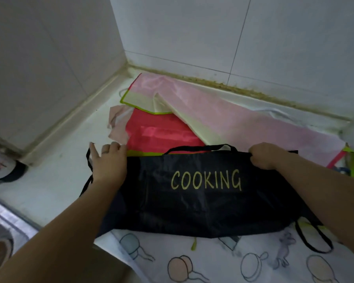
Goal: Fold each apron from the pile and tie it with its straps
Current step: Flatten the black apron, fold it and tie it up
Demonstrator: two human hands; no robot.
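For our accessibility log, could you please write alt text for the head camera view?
A person's right hand grips the far edge of a black apron printed COOKING, spread on a white counter, while the left hand rests at its left corner. A pink apron and a red apron lie behind it, by a tiled wall.

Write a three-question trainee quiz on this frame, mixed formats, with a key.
1. True or false: the black apron is rolled up into a tight ball.
2. Multiple choice: which part of the black apron does the right hand grip? A) its far top edge B) its near bottom edge C) a loose strap
3. Fill in the blank: the word printed on the black apron is ____.

Key: 1 false, it lies spread flat; 2 A; 3 COOKING.
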